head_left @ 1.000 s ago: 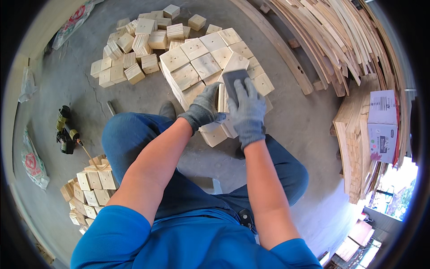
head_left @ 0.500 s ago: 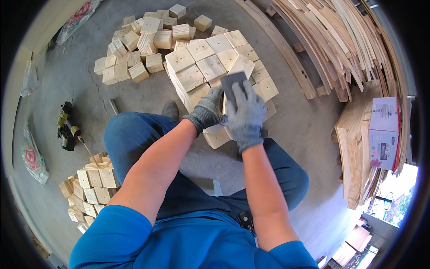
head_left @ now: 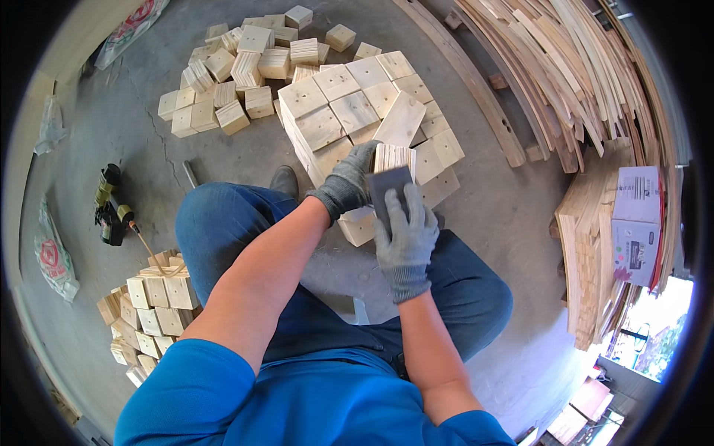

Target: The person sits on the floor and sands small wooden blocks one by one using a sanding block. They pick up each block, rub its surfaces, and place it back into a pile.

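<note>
My left hand (head_left: 349, 181), in a grey knit glove, is closed on the left side of a wooden block (head_left: 396, 157) whose striped end grain faces up. My right hand (head_left: 407, 241), gloved alike, grips a dark grey flat rectangular sanding block (head_left: 386, 189). That sanding block lies over the near edge of the wooden block; whether they touch is hard to tell. Just beyond, a stack of pale wooden blocks (head_left: 320, 128) stands between my legs, each top marked with small dark holes or knots. One longer piece of wood (head_left: 401, 119) lies slantwise on the stack.
Loose blocks (head_left: 255, 39) are heaped beyond the stack on the grey floor. More blocks (head_left: 156, 293) are piled by my left knee, near a black and yellow torch-like tool (head_left: 109, 206) with a hose. Long boards (head_left: 535, 67) and a white carton (head_left: 637, 223) line the right.
My right hand has drawn the sanding block back toward me, uncovering the end grain of the wooden block. My left hand has barely moved.
</note>
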Action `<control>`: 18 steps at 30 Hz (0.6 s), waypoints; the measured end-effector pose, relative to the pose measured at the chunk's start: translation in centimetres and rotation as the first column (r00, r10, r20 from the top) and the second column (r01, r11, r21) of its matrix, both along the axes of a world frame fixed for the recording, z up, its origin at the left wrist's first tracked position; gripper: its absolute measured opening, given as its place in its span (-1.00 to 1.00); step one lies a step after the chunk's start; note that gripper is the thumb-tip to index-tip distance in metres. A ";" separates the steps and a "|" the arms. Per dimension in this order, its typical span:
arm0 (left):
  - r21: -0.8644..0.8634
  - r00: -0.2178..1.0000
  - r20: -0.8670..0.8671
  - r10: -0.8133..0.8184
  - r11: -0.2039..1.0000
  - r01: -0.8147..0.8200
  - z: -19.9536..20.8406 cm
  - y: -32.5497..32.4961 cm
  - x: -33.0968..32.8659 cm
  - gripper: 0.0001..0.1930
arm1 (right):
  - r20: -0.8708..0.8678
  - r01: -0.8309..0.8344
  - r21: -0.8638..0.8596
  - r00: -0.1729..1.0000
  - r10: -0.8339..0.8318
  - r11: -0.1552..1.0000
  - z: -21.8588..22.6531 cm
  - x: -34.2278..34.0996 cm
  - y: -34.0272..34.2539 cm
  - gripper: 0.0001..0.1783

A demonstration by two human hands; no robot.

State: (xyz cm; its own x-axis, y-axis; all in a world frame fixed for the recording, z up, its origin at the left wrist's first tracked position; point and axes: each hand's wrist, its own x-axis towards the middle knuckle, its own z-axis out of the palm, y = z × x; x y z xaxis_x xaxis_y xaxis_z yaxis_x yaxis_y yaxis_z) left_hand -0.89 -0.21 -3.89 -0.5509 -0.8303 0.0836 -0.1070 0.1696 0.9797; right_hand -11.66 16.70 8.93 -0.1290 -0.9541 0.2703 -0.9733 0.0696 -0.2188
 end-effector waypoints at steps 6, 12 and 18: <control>-0.017 0.997 0.074 0.000 1.000 0.001 1.1 0.2 0.0 0.04 | -0.017 -0.003 0.002 1.000 0.003 1.000 0.2 -0.4 -1.5 -0.29; -0.123 0.999 0.032 0.016 0.992 -0.012 0.1 0.0 -0.1 0.13 | 0.021 0.102 0.069 0.994 -0.103 0.992 1.4 -1.9 -12.1 -0.34; -0.045 0.985 0.173 0.010 0.999 -0.002 1.4 0.0 0.5 0.19 | -0.011 0.114 0.048 0.993 -0.114 0.992 0.9 -2.4 -12.7 -0.34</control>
State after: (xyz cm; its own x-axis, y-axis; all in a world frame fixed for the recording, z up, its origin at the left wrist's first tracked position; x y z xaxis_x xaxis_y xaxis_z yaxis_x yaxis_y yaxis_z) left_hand -0.36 -0.22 -2.45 -0.5553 -0.8313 0.0242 -0.2751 0.2110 0.9380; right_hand -14.03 4.02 9.85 -0.2357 -0.9453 0.2256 -0.9601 0.1905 -0.2047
